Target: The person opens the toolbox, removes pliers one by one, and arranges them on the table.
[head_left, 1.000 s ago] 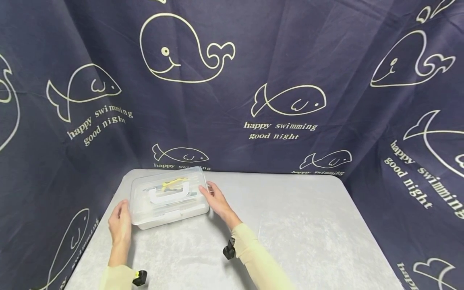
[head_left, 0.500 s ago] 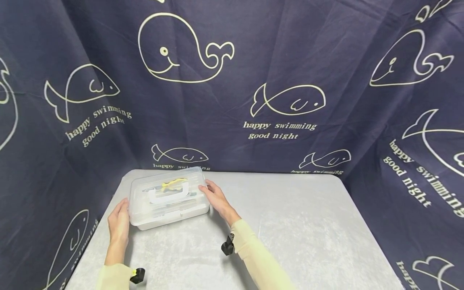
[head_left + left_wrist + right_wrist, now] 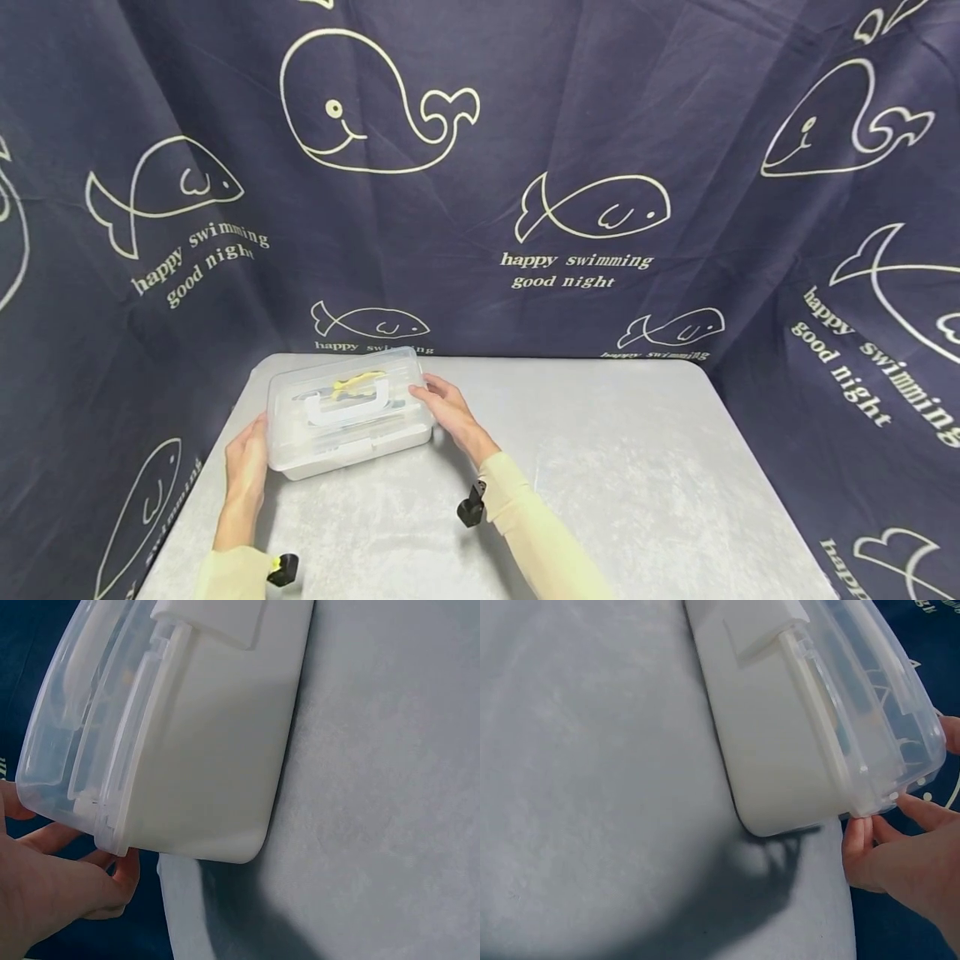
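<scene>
A storage box with a clear lid and white base (image 3: 352,450) stands at the table's back left, turned slightly. On its lid is a white carrying handle (image 3: 348,414). A yellow wavy shape (image 3: 358,382) shows through the lid. My left hand (image 3: 246,458) grips the left end; in the left wrist view its fingers (image 3: 120,881) curl beneath the lid's rim. At the opposite end, my right hand (image 3: 453,417) holds the box, thumb up on the lid and fingers (image 3: 862,840) under the rim. The lid sits on the base.
The grey table (image 3: 600,467) extends to the right and front of the box. Dark blue curtains (image 3: 480,250) with whale and fish drawings hang behind and on both sides. A black wrist camera (image 3: 471,508) sits at the right sleeve, another black camera (image 3: 283,570) at the left.
My left hand has closed in on the box's left end, its fingertips now partly behind the edge. The box has shifted very slightly toward me; my right hand keeps its hold.
</scene>
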`<state>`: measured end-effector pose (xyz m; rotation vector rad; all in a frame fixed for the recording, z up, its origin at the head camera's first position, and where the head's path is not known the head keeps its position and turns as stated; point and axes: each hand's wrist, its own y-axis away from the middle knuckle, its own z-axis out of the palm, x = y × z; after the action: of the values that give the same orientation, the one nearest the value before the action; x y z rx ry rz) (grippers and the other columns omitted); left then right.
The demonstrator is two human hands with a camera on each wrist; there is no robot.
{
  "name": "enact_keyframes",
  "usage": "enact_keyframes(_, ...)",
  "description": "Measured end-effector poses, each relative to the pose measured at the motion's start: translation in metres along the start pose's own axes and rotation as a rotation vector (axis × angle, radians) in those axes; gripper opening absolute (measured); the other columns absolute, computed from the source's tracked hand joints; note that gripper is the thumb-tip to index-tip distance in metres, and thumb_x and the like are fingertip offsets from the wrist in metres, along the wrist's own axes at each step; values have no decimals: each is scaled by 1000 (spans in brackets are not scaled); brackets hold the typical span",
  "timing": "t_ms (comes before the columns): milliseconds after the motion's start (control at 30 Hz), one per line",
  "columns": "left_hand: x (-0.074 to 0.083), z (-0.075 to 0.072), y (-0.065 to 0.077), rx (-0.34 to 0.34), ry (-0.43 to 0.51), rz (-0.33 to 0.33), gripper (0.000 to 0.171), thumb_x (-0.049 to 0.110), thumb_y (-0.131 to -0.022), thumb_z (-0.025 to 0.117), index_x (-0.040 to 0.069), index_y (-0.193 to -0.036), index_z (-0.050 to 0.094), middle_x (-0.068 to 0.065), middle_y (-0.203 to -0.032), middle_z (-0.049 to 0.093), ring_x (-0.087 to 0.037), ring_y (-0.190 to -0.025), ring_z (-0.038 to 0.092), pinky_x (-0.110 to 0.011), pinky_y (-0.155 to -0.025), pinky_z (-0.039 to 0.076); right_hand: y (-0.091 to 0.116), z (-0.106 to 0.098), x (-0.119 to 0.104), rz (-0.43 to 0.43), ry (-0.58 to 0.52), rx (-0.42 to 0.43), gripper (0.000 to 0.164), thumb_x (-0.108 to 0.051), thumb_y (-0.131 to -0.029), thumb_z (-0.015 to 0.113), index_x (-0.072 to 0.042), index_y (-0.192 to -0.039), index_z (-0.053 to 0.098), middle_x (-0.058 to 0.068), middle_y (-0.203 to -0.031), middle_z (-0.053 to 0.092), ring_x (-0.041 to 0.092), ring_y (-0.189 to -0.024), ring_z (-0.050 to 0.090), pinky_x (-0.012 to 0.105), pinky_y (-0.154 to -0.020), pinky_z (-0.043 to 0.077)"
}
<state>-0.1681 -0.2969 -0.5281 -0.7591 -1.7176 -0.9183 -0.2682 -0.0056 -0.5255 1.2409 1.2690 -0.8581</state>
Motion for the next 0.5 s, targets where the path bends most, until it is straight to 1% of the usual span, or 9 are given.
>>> enact_keyframes(167,2,2,0,-4,2,5,67,44,-110,33,-5,-155,33,-23,-163,27,-38,-153,20,-46,-125,15,2,-2,-4,22,6,2,64,-36,-94,72,-5,-147,55,21,-149,53,35,-141,46,47,-118,35)
enact_keyframes(300,3,5,1,-2,16,3,66,43,-110,34,-5,-155,34,-24,-163,28,-39,-153,21,-46,-125,15,3,-7,-4,30,23,-3,64,-37,-93,72,-5,-147,56,21,-149,53,36,-141,46,48,-117,35)
enact_keyframes(500,6,10,5,-38,53,1,68,42,-109,37,-6,-156,32,-25,-163,27,-39,-153,21,-45,-125,15,6,-18,-4,36,56,-6,65,-40,-93,72,-8,-147,56,19,-151,52,35,-142,45,49,-119,32)
